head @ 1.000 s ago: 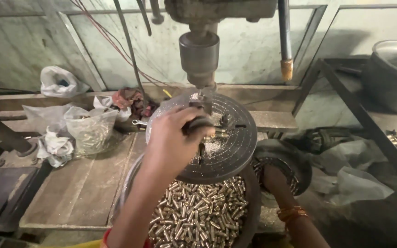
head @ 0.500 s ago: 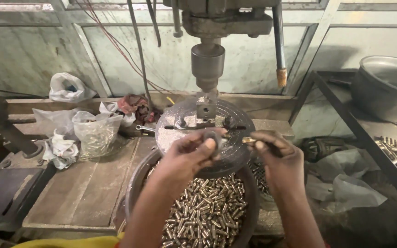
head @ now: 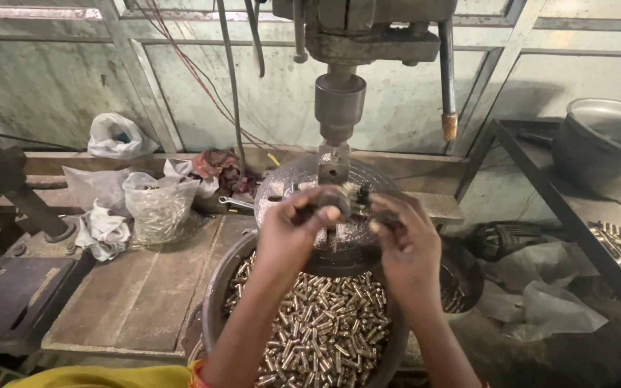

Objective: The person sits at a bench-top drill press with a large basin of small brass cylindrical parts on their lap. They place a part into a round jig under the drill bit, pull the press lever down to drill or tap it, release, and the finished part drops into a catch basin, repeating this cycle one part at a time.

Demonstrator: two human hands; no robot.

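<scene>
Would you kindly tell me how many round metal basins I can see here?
2: one basin full of small brass pieces under the hands, one empty basin on the right rack. Others may be hidden.

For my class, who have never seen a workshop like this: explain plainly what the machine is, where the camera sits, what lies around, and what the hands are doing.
The camera sits on the person's head and looks down at their own two hands. Ahead stands a drill press over a round metal table. The left hand and right hand meet over that table, fingers on a small dark part; what it is cannot be told. Below is a basin heaped with small metal cylinders. On the wooden bench to the left lie plastic bags and rags.
</scene>
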